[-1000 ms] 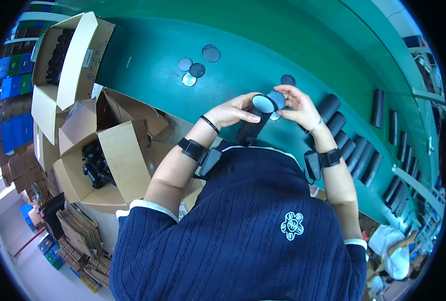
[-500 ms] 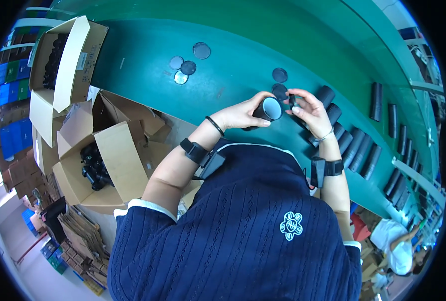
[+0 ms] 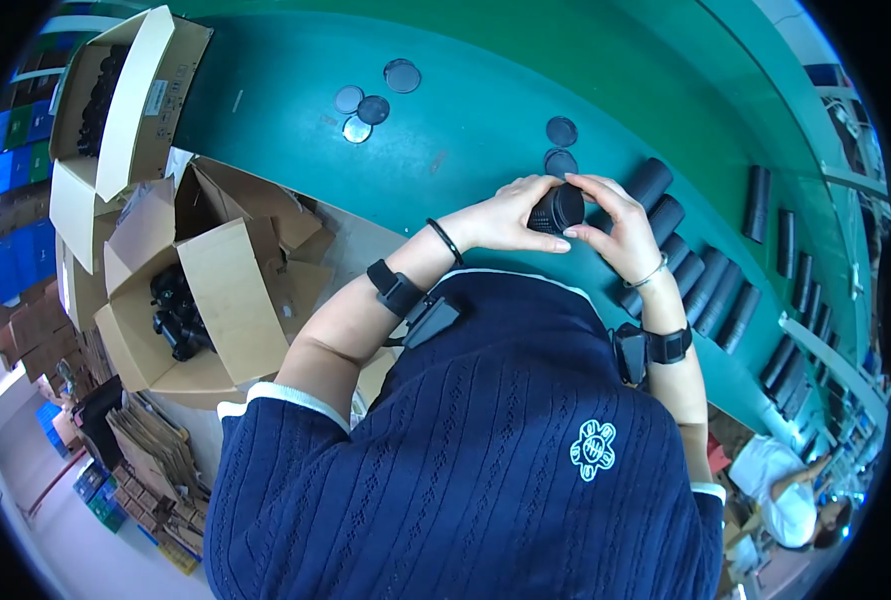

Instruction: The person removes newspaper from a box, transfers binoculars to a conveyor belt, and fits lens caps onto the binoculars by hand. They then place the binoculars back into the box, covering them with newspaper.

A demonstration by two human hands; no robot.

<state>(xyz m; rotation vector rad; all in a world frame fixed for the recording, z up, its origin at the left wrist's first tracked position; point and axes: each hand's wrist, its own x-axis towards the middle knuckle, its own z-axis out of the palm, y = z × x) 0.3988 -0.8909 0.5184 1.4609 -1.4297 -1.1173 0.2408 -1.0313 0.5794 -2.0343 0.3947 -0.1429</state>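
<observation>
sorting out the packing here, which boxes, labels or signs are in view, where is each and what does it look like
Open cardboard box: far left on the green table, brown, flaps up, dark parts inside.
White label: small rectangle on that box's raised flap.
Second cardboard box: by the person's left elbow, brown, flaps spread, black parts inside.
Flattened cartons: stacked on the floor, lower left, brown.
Blue crates: stacked at the left edge.

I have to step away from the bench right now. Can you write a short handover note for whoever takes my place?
Left hand and right hand together grip one black cylinder above the green table.
Finished-looking black tubes lie in a row at right.
Loose round caps lie just beyond the hands; more caps sit farther left.
An open carton of black parts stands at left.
Whether the held piece is fully fitted cannot be told.
</observation>
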